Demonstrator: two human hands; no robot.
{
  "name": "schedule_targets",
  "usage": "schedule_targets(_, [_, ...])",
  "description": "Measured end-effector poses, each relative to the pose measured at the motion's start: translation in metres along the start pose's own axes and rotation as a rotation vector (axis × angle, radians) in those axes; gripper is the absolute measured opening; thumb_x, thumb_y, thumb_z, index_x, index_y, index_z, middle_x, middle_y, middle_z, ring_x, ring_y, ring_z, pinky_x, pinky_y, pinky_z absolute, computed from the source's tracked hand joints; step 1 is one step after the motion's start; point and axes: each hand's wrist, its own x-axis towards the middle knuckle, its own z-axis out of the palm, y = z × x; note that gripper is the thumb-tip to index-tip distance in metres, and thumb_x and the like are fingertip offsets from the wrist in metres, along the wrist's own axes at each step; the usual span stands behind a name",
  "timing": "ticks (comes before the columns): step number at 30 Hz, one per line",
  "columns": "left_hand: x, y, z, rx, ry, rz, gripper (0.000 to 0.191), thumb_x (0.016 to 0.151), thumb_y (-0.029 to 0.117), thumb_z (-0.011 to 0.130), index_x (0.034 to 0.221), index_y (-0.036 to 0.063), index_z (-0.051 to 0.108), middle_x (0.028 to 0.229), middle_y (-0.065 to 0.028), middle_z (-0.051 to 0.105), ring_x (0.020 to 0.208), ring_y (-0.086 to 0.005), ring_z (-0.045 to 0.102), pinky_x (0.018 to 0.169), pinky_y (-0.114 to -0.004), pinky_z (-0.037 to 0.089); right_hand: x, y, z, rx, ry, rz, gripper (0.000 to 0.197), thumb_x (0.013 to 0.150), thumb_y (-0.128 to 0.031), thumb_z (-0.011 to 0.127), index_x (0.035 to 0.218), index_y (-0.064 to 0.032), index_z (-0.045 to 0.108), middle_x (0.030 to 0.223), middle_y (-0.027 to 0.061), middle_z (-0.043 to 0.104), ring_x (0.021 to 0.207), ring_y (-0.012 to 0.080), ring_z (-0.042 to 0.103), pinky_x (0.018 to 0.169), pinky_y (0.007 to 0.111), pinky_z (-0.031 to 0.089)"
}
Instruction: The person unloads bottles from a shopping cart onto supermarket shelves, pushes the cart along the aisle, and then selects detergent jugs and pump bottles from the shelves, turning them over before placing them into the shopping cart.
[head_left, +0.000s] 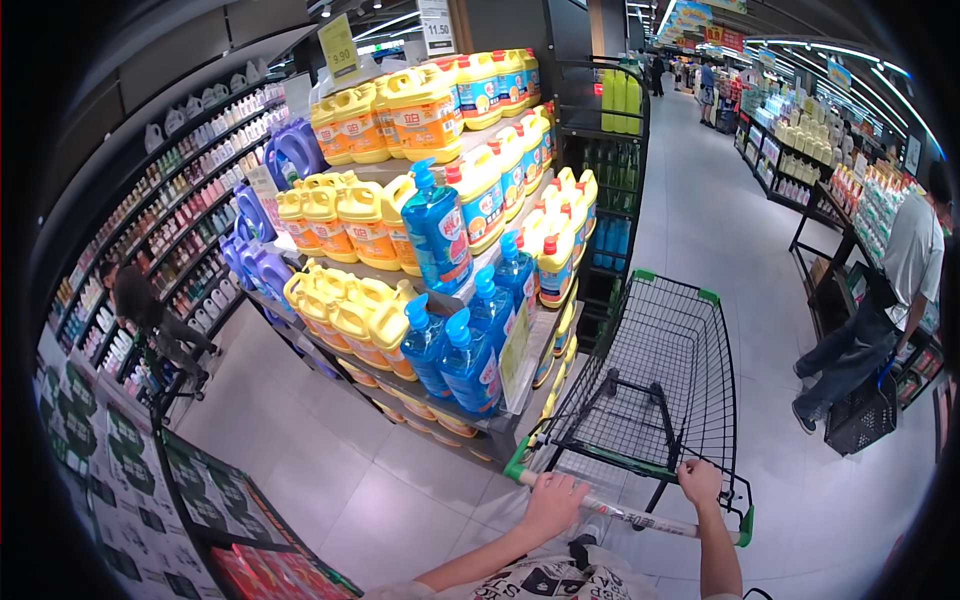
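Observation:
A black wire shopping cart (679, 360) with green corner pieces stands before me, and no goods show in its basket. My left hand (555, 501) is wrapped around the left part of the pale handlebar (645, 519), which bears writing. Farther forward, my right hand (700, 481) is curled over the green-edged rear rim (637, 463) of the basket, its forearm passing above the handlebar's right end. Close to the cart's left side, blue pump bottles (469, 367) and yellow jugs (371, 319) fill a tiered display.
At right, a person (892, 277) stands beside a black shopping basket (862, 412). Another person (150, 315) with a cart is at the left shelves (161, 217). The tiled aisle (686, 180) runs ahead. Stacked cartons (112, 480) occupy the lower left.

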Motion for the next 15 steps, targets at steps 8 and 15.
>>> schedule_targets(8, [0.052,0.001,0.015,0.048,-0.121,-0.033,0.033,0.068,0.022,0.071,0.098,0.0126,0.062,0.080,-0.0032,0.059,0.083,-0.0213,0.059,0.079,-0.040,0.038,0.041,-0.001,-0.022,0.017,-0.137,-0.045,0.035,0.082,-0.039,0.053,0.083,-0.0108,0.074,0.074,0.0179,0.068,0.075,0.0364,0.067,0.069,0.046,0.052])
schedule_targets(15, [0.093,0.011,0.025,0.083,-0.189,-0.126,0.030,0.066,0.023,0.071,0.093,0.0146,0.063,0.077,-0.0021,0.062,0.078,-0.0207,0.060,0.077,-0.040,0.037,0.088,0.025,-0.003,0.043,-0.169,-0.077,0.036,0.082,-0.041,0.053,0.086,-0.0128,0.075,0.075,0.0178,0.069,0.074,0.0360,0.067,0.069,0.047,0.053])
